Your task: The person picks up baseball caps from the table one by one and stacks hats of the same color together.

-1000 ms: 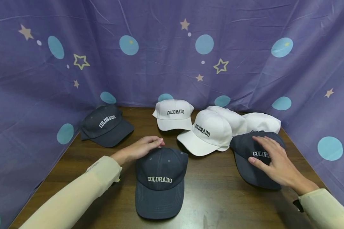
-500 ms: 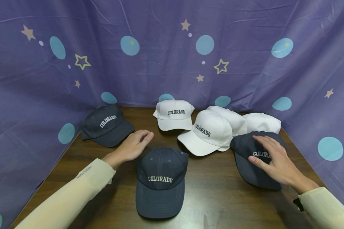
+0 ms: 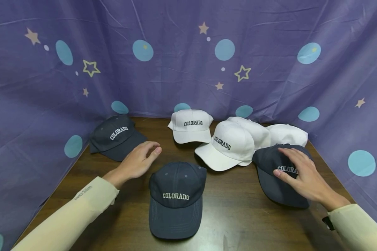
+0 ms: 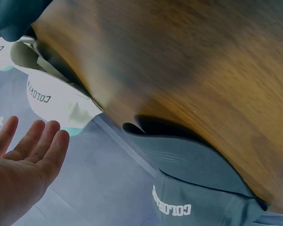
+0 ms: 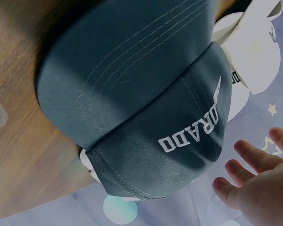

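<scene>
Over the wooden table, my left hand (image 3: 138,161) has its fingers loosely bent and holds nothing. It is nearest to a dark navy cap (image 3: 111,137) at the left back, whose brim it partly overlaps in the head view. Another navy cap (image 3: 176,212) lies in the middle front, lettering COLORADO towards me. My right hand (image 3: 308,179) hovers over a third navy cap (image 3: 268,170) at the right, covering part of its lettering. The right wrist view shows its fingers (image 5: 259,157) apart from that cap and holding nothing.
A white cap (image 3: 191,127) sits at the back middle. More white caps (image 3: 230,141) are bunched at the back right, one (image 3: 287,132) partly behind the right navy cap. A purple cloth (image 3: 182,80) with stars and dots encloses the back and sides of the table (image 3: 238,219).
My left hand has come away from the crown of the middle navy cap and moved left, towards the left navy cap. My right hand has barely moved. The caps stay in place.
</scene>
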### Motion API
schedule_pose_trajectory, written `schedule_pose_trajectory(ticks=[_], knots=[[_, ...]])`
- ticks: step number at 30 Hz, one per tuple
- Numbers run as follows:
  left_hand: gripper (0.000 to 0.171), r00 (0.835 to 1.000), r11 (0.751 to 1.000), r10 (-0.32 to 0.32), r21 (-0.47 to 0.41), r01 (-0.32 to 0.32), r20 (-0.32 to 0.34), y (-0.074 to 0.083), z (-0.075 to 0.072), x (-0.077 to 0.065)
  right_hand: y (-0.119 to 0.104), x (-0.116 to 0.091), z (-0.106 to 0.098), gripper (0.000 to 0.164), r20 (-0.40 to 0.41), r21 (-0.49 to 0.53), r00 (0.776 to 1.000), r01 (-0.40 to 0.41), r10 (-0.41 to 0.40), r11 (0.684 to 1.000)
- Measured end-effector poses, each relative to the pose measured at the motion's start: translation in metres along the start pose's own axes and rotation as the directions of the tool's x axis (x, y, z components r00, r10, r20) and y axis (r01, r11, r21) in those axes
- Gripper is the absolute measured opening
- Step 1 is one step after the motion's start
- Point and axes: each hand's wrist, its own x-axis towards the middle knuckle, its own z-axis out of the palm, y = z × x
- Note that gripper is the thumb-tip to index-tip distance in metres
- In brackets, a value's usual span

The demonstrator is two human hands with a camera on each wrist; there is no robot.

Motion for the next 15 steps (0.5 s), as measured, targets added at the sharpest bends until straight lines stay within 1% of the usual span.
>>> schedule_pose_trajectory(ticks=[9, 15], knots=[[0.053, 1.000, 1.000, -0.008, 0.007, 0.008, 0.017, -0.009, -0.003, -0.006, 0.002, -0.001, 0.000, 0.072, 0.001, 0.000, 1.000, -0.013, 0.013, 1.000], [0.054, 1.000, 1.000, -0.006, 0.006, 0.006, 0.020, -0.012, -0.007, -0.010, 0.005, 0.000, -0.003, 0.068, -0.001, -0.005, 1.000, -0.016, 0.016, 1.000]])
